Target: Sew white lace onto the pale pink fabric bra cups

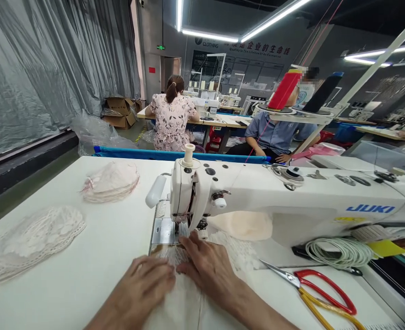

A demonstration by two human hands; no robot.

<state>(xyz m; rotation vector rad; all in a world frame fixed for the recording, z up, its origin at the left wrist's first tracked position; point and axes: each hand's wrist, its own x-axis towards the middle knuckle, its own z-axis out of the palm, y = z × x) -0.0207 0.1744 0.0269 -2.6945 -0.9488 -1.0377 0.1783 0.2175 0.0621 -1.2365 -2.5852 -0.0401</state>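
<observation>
The white lace point(180, 293) is on the table point(120, 266), under both hands. The left hand point(150, 286) has bent fingers close together. The right hand point(207, 261) presses near the needle, fingers a bit apart. Scissors point(300, 282) lie to the right.

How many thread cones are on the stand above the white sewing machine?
2: a red cone on the left and a dark cone on the right. Another could be hidden behind them.

Left fingers point(166, 270) blurred, scissor handles point(326, 293) cut off (bottom edge), fabric partly hidden point(180, 298)
</observation>
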